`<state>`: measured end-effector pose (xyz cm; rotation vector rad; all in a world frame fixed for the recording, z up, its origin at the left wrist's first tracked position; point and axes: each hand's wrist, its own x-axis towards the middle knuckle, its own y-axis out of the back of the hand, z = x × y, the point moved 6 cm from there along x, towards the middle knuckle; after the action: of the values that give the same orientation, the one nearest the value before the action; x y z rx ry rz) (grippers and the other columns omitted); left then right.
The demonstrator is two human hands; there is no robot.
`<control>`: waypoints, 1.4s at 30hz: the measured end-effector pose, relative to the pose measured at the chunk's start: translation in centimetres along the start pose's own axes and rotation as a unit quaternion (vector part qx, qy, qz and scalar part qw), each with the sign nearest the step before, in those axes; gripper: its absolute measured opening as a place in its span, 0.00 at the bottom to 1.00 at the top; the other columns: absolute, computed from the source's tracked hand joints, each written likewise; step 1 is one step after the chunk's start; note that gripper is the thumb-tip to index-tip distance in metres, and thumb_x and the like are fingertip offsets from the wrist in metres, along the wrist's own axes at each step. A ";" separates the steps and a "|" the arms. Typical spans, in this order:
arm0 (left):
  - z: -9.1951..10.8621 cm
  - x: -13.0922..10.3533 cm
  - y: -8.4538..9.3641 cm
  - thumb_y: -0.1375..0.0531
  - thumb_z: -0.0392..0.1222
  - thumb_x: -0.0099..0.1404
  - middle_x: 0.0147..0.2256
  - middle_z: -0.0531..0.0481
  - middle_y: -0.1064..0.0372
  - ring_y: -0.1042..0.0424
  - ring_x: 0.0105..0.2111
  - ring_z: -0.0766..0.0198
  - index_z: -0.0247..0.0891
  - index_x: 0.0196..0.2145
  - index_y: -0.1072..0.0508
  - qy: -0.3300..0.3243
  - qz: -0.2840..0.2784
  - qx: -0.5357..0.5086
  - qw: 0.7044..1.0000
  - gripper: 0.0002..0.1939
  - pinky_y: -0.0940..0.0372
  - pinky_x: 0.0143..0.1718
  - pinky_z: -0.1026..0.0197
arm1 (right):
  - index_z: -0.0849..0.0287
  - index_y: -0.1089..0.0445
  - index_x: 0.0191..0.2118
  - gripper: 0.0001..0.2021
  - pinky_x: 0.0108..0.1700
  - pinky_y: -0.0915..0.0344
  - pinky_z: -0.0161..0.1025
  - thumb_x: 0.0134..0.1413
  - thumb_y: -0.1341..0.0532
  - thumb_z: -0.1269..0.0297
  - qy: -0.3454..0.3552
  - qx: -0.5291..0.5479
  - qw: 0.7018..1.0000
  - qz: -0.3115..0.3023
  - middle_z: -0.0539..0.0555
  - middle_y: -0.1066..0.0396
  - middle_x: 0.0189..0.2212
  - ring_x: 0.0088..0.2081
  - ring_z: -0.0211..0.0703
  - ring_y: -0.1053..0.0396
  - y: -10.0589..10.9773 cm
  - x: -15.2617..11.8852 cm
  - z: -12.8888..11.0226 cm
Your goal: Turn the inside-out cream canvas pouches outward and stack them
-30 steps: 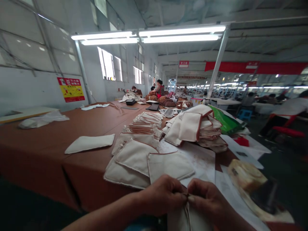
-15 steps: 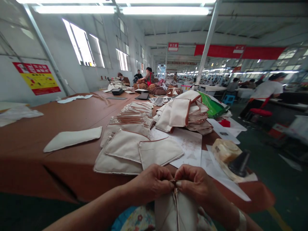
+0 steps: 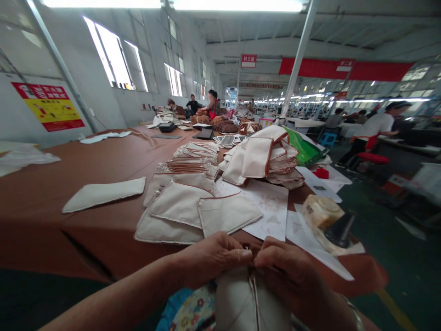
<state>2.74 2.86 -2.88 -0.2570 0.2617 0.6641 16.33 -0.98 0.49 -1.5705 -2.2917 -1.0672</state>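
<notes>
At the far left, a red and yellow poster [image 3: 48,106] hangs on the wall, and below it a crumpled clear plastic sheet [image 3: 27,158] lies at the edge of the brown-covered table [image 3: 103,158]. Next comes a single pale panel [image 3: 105,194], flat and apart from the others. Further right, three loose cream panels [image 3: 182,202] overlap near the front edge, with a row of stacked pieces [image 3: 193,161] behind them. The left hand [image 3: 217,257] reaches in just in front of these, thumb and fingers pinching the top end of the cream piece [image 3: 237,299]. That piece hangs below both hands, in front of the table edge and over flowered cloth [image 3: 196,310], a dark seam running down its middle. The right hand [image 3: 289,264] pinches the same end close beside the left, its fingertips partly hidden. Beyond the hands, a heap of brown-edged cream pieces [image 3: 263,158] sits beside a green bag [image 3: 303,147]. White paper sheets [image 3: 268,207] lie partly under the heap. To the right stand a yellowish block [image 3: 322,210] and a black cone-shaped object [image 3: 340,230]. At far right, a person in a white top [image 3: 377,124] is by a red stool [image 3: 372,158].
</notes>
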 end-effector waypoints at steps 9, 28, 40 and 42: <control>0.9 -0.4 -0.6 0.37 0.56 0.61 0.24 0.55 0.44 0.51 0.24 0.71 0.30 0.32 0.28 -0.014 -0.032 0.095 0.995 0.22 0.56 0.24 0.65 | 0.54 0.36 0.45 0.12 0.30 0.45 0.38 0.58 0.44 0.76 0.129 -0.190 0.973 -0.034 0.52 0.33 0.29 0.29 0.41 0.39 -0.5 -1.9 -0.7; 2.7 -2.0 -2.4 0.41 0.57 0.64 0.25 0.55 0.45 0.49 0.25 0.71 0.33 0.30 0.32 -0.092 -0.047 0.137 0.985 0.21 0.53 0.24 0.68 | 0.61 0.37 0.25 0.21 0.28 0.49 0.32 0.58 0.39 0.48 -0.203 0.283 0.936 -0.049 0.49 0.40 0.26 0.27 0.35 0.47 -1.0 -1.4 1.2; 3.8 -2.9 -2.0 0.44 0.51 0.68 0.26 0.54 0.43 0.47 0.26 0.70 0.33 0.30 0.34 -0.142 -0.032 0.235 0.961 0.18 0.51 0.25 0.67 | 0.61 0.33 0.32 0.21 0.35 0.44 0.35 0.67 0.50 0.49 -0.167 0.186 0.962 -0.108 0.50 0.37 0.31 0.32 0.38 0.42 -0.1 -0.1 -0.5; 4.3 -3.1 -2.3 0.45 0.51 0.69 0.27 0.53 0.41 0.45 0.28 0.69 0.33 0.29 0.34 -0.163 -0.020 0.269 0.949 0.18 0.48 0.27 0.67 | 0.61 0.36 0.28 0.20 0.31 0.47 0.33 0.65 0.46 0.50 -0.156 0.148 0.971 -0.107 0.48 0.41 0.27 0.29 0.35 0.45 -0.3 0.3 -1.0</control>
<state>2.47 0.73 2.49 0.3689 0.1109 0.5602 15.65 -1.40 1.20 -1.4817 -2.7243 -0.5038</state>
